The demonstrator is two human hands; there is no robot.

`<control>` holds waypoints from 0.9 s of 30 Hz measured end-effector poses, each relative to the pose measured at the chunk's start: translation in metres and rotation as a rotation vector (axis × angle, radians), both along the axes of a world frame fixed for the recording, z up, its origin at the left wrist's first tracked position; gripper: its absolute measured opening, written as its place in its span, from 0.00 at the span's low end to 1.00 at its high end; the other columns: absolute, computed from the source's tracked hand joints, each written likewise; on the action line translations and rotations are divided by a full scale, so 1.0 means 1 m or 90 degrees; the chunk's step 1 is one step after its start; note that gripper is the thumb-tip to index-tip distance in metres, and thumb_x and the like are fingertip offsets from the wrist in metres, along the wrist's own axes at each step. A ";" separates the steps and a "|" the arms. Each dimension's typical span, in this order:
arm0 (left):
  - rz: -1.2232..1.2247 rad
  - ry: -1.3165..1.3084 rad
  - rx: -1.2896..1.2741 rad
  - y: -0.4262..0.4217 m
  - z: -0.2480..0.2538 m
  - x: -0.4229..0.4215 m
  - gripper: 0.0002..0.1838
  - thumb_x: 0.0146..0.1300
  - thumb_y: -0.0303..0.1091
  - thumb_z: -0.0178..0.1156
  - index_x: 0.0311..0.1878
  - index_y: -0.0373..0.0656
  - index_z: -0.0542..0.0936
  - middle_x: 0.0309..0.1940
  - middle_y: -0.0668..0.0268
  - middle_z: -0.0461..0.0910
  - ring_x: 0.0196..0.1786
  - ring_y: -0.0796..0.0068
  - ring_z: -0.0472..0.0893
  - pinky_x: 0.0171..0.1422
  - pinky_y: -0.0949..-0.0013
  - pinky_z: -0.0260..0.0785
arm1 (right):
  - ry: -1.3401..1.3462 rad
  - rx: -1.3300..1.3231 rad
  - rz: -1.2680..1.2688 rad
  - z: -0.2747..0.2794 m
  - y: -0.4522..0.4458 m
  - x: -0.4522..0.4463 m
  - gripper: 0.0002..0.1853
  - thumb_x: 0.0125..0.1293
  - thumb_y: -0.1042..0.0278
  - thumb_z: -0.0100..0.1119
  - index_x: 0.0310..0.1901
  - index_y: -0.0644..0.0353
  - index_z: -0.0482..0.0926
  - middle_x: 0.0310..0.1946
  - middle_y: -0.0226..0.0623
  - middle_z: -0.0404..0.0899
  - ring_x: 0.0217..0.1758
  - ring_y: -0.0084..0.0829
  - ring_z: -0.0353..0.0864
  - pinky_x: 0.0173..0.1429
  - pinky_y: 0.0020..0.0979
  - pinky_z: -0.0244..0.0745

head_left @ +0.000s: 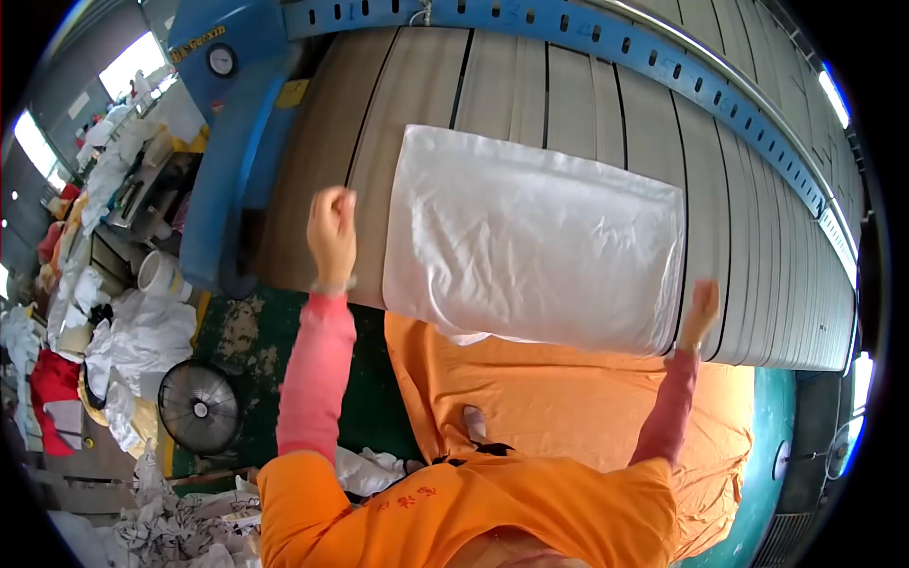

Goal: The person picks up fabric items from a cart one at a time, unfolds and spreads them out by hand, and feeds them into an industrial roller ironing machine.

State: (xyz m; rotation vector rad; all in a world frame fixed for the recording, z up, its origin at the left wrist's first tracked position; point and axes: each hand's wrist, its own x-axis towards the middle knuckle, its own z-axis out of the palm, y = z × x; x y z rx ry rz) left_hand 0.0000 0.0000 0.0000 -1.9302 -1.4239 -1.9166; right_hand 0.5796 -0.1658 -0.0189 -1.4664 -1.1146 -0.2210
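A white cloth shaped like a pillowcase (535, 241) lies spread on the beige belts of a large roller machine (312, 161). Its upper part is fairly smooth, while wrinkles run across the lower half and left side. Just left of the cloth, apart from it, my left hand (331, 232) is raised with its fingers curled closed. Nothing shows in that fist. My right hand (703, 308) is also closed, beside the cloth's lower right edge, over the belts. I see nothing held in it.
A blue slotted bar (592, 33) crosses the machine above the cloth. Orange fabric (568, 398) hangs below the belts and covers the floor before me. To the left stand a black fan (200, 407), a white bucket (163, 275) and piles of white linen (142, 341).
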 end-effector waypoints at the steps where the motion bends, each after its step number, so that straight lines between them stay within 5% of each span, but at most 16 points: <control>1: -0.010 -0.071 0.013 -0.024 -0.012 -0.002 0.10 0.67 0.33 0.54 0.30 0.39 0.73 0.25 0.66 0.74 0.25 0.74 0.70 0.30 0.71 0.63 | 0.119 0.086 0.042 -0.021 -0.021 -0.003 0.16 0.71 0.64 0.48 0.23 0.58 0.65 0.18 0.23 0.58 0.21 0.16 0.54 0.23 0.22 0.50; 3: -0.046 -0.164 -0.095 -0.077 -0.055 -0.021 0.13 0.69 0.34 0.50 0.28 0.38 0.74 0.22 0.65 0.73 0.22 0.76 0.68 0.27 0.71 0.62 | 0.130 0.028 -0.158 -0.047 -0.071 -0.028 0.25 0.72 0.58 0.46 0.15 0.57 0.60 0.12 0.23 0.53 0.16 0.16 0.52 0.20 0.24 0.46; 4: -0.048 -0.172 -0.182 -0.104 -0.075 -0.030 0.15 0.70 0.36 0.48 0.29 0.37 0.75 0.22 0.65 0.74 0.24 0.78 0.70 0.30 0.74 0.63 | 0.233 0.003 -0.158 -0.056 -0.093 -0.048 0.27 0.72 0.56 0.46 0.13 0.58 0.63 0.11 0.25 0.59 0.16 0.17 0.57 0.20 0.23 0.49; 6: -0.115 -0.253 -0.359 -0.138 -0.105 -0.031 0.19 0.71 0.39 0.47 0.31 0.35 0.76 0.26 0.66 0.77 0.28 0.79 0.73 0.35 0.77 0.65 | 0.267 -0.091 -0.218 -0.102 -0.118 -0.054 0.23 0.71 0.55 0.46 0.21 0.61 0.75 0.16 0.29 0.72 0.18 0.20 0.69 0.22 0.23 0.59; 8: -0.240 -0.324 -0.430 -0.152 -0.127 -0.015 0.18 0.70 0.40 0.47 0.34 0.34 0.78 0.31 0.66 0.79 0.33 0.79 0.74 0.40 0.75 0.66 | 0.350 0.031 -0.080 -0.146 -0.121 -0.075 0.20 0.70 0.53 0.48 0.45 0.64 0.79 0.32 0.31 0.81 0.38 0.25 0.81 0.37 0.21 0.71; 12: -0.485 -0.366 -0.524 -0.160 -0.147 0.018 0.15 0.67 0.37 0.52 0.46 0.33 0.77 0.42 0.68 0.78 0.46 0.80 0.72 0.53 0.74 0.62 | 0.466 0.059 -0.007 -0.161 -0.102 -0.108 0.18 0.69 0.53 0.50 0.38 0.61 0.79 0.26 0.24 0.75 0.32 0.17 0.72 0.33 0.18 0.62; 14: -0.491 -0.413 -0.501 -0.162 -0.158 0.030 0.12 0.67 0.37 0.53 0.41 0.36 0.77 0.35 0.72 0.77 0.39 0.84 0.72 0.47 0.77 0.63 | 0.468 0.001 0.090 -0.169 -0.107 -0.089 0.17 0.69 0.53 0.51 0.32 0.59 0.78 0.22 0.20 0.69 0.26 0.14 0.65 0.29 0.18 0.57; 17: -0.418 -0.603 -0.433 -0.147 -0.172 0.005 0.12 0.67 0.39 0.54 0.35 0.39 0.77 0.30 0.76 0.75 0.33 0.87 0.71 0.40 0.80 0.62 | 0.438 -0.002 -0.051 -0.126 -0.106 -0.096 0.19 0.69 0.53 0.52 0.24 0.57 0.73 0.19 0.17 0.60 0.23 0.13 0.54 0.25 0.21 0.49; 18: -0.409 -0.573 -0.429 -0.157 -0.114 0.005 0.15 0.68 0.41 0.53 0.31 0.39 0.76 0.27 0.77 0.72 0.31 0.88 0.66 0.38 0.79 0.58 | 0.433 0.015 -0.064 -0.106 -0.105 -0.102 0.20 0.68 0.54 0.53 0.21 0.57 0.72 0.19 0.16 0.59 0.23 0.13 0.54 0.25 0.20 0.49; 21: -0.364 -0.520 -0.489 -0.147 -0.122 -0.006 0.15 0.66 0.41 0.57 0.32 0.37 0.77 0.29 0.76 0.74 0.33 0.88 0.67 0.39 0.79 0.59 | 0.348 -0.065 -0.092 -0.104 -0.102 -0.088 0.19 0.68 0.54 0.54 0.23 0.59 0.74 0.19 0.16 0.59 0.23 0.13 0.54 0.25 0.20 0.50; 27: -0.457 -0.422 -0.533 -0.154 -0.141 0.010 0.14 0.60 0.36 0.62 0.42 0.33 0.80 0.34 0.72 0.80 0.38 0.85 0.73 0.46 0.77 0.65 | 0.458 0.188 -0.052 -0.118 -0.088 -0.115 0.20 0.67 0.54 0.55 0.23 0.60 0.74 0.18 0.17 0.59 0.22 0.14 0.55 0.25 0.21 0.50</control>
